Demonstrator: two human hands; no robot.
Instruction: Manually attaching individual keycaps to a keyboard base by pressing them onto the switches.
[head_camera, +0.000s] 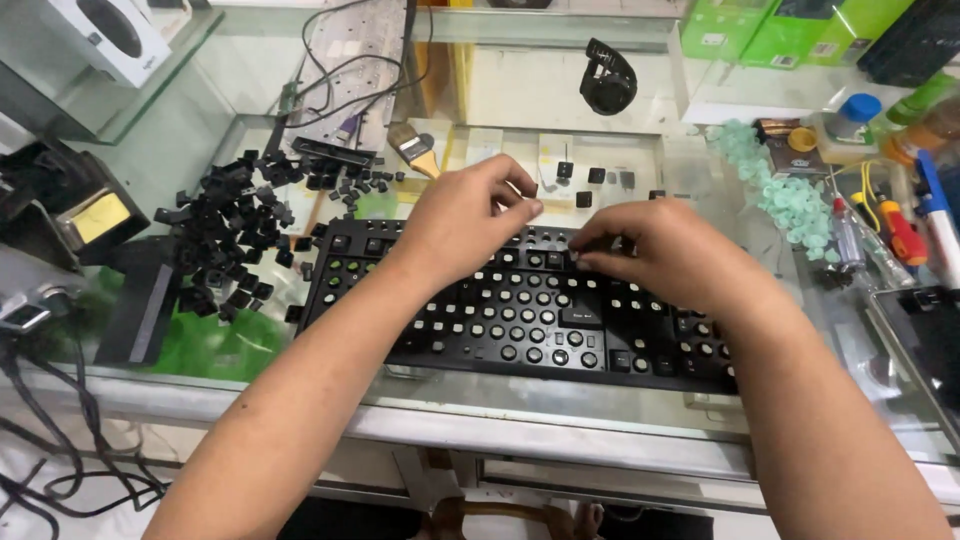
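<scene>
Head view: black keyboard (500, 320), most caps stripped off; left hand (465, 222) pinches a keycap (530, 188), right hand (655, 250) presses curled fingers onto it.

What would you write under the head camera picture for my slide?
Two bare hands, left hand and right hand, work over a black keyboard missing most keycaps, beside a pile of loose keycaps.

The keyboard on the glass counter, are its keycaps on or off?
Mostly off: the keyboard shows bare round switch domes, and loose keycaps lie piled beside it.

Head view, steeply down, close over keyboard (520, 310)
</scene>
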